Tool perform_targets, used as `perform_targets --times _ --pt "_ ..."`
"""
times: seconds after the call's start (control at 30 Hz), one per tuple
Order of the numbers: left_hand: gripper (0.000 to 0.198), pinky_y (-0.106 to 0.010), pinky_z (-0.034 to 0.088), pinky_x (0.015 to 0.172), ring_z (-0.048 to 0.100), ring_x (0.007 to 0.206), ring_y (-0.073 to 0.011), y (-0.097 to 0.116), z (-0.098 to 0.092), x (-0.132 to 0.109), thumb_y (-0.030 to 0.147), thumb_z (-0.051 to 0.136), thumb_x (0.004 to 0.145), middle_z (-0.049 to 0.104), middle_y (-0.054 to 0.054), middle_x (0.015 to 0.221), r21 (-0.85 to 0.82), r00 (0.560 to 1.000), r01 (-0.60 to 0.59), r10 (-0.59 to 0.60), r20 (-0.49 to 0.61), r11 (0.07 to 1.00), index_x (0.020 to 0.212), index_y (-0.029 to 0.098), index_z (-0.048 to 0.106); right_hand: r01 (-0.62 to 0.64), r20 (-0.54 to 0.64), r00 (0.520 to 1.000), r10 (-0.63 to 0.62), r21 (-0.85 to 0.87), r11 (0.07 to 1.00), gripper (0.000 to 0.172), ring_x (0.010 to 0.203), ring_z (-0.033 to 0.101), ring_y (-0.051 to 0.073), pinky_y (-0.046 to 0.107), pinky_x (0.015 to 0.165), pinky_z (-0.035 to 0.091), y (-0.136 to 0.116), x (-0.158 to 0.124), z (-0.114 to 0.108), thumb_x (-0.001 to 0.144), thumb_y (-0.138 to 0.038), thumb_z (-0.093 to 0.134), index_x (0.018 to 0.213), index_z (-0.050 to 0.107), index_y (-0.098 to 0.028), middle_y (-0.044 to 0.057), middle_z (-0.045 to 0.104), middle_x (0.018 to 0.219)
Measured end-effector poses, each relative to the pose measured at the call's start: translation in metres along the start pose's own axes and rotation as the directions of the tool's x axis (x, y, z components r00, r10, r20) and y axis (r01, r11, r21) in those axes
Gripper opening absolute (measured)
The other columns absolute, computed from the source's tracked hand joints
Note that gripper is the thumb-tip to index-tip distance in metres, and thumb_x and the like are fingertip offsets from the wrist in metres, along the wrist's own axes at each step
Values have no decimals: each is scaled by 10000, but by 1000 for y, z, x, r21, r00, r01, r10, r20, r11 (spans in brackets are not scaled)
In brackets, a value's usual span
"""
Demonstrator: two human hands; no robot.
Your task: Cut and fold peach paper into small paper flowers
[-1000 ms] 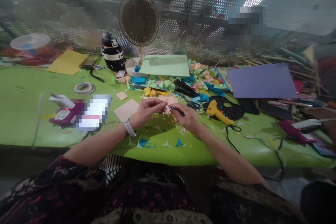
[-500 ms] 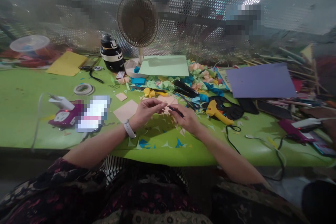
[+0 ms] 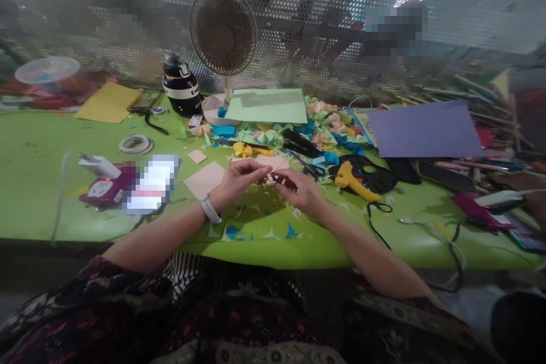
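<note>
In the middle of the table my left hand (image 3: 244, 181), with a white band at the wrist, is closed in a pinch on a small pale peach piece of paper (image 3: 270, 177), mostly hidden by the fingers. Close beside it, my right hand (image 3: 301, 189) grips a small dark slim tool (image 3: 277, 178); too little of it shows to tell its kind. The fingertips of both hands nearly meet. Just behind them is a peach sheet (image 3: 279, 162), and a peach paper square (image 3: 205, 180) lies left of my left hand. Pointed paper scraps (image 3: 292, 231) are scattered below the hands.
A yellow glue gun (image 3: 356, 183) rests on a black holder to the right. Behind lie a black stapler-like tool (image 3: 302, 143), folded paper pieces (image 3: 330, 119) and a green sheet (image 3: 268, 105). A fan (image 3: 224, 31), a bottle (image 3: 182, 88) and a phone (image 3: 152, 185) stand or lie leftward.
The dark tool has turned in my right hand, and less of its length shows. My right fingers have shifted a little around it. My left hand stays nearly still.
</note>
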State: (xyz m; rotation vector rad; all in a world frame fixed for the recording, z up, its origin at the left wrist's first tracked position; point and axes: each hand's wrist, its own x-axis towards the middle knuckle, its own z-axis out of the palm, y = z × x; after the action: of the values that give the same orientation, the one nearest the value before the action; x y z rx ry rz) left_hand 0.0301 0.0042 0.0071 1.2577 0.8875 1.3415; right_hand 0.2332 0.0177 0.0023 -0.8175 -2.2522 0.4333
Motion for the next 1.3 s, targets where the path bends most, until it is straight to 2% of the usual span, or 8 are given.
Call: perform_targets --times 0.2,0.4,0.7,0.9,1.0,1.07,1.17,1.3 --pt "315 -241 541 595 621 582 -102 -3 -1 1 452 848 674 714 -27 681 -21 1000 -1 1 6 1000 757 164 752 51 -48 997 -52 -33 998 221 901 686 208 346 803 553 2 0 1 1002 -335 468 1051 647 -215 87 731 981" --pt "292 -237 542 606 622 594 -101 -7 -3 2 440 842 691 715 -28 690 -38 1000 -6 7 28 999 740 166 752 60 6 998 -60 5 998 241 869 671 188 315 776 533 2 2 -1 1020 -343 425 1030 628 -215 77 718 944" --pt "300 -219 516 585 603 562 -86 -2 -1 1 426 862 666 702 -16 652 -80 1000 16 -16 -2 997 714 153 748 -127 98 988 116 112 986 345 690 602 153 281 675 459 -4 1 -2 1026 -461 373 989 598 -202 40 659 804" --pt "294 -185 486 583 593 570 -63 -1 -14 12 403 863 678 680 8 650 -180 991 17 -40 -127 984 745 152 726 -267 143 959 244 178 947 334 581 545 132 274 602 418 0 2 -1 999 -498 406 967 575 -212 18 642 744" --pt "330 -185 480 581 595 572 -63 2 -16 15 418 876 649 674 15 654 -202 984 35 -69 -167 979 735 150 703 -326 120 945 305 270 906 324 517 500 108 266 554 395 2 1 -2 975 -508 439 982 563 -209 2 622 745" --pt "348 -187 478 575 594 572 -66 5 -16 15 422 886 628 671 14 651 -211 988 71 -98 -121 975 731 148 697 -357 37 929 368 351 866 305 499 445 98 253 516 357 2 1 -5 955 -502 472 970 559 -210 -23 561 697" --pt "369 -192 476 560 585 555 -66 9 -14 11 430 899 603 668 9 648 -192 985 170 -165 43 966 727 144 702 -375 -46 888 458 505 777 273 486 339 94 238 468 269 -3 1 -13 927 -477 498 953 565 -213 -63 418 612" --pt "375 -183 463 522 579 523 -64 10 -15 7 463 880 630 666 -4 624 -105 928 276 -236 290 956 704 136 712 -420 86 878 471 611 671 278 478 281 76 229 456 209 -13 3 -20 852 -426 609 1018 599 -203 -83 382 595"
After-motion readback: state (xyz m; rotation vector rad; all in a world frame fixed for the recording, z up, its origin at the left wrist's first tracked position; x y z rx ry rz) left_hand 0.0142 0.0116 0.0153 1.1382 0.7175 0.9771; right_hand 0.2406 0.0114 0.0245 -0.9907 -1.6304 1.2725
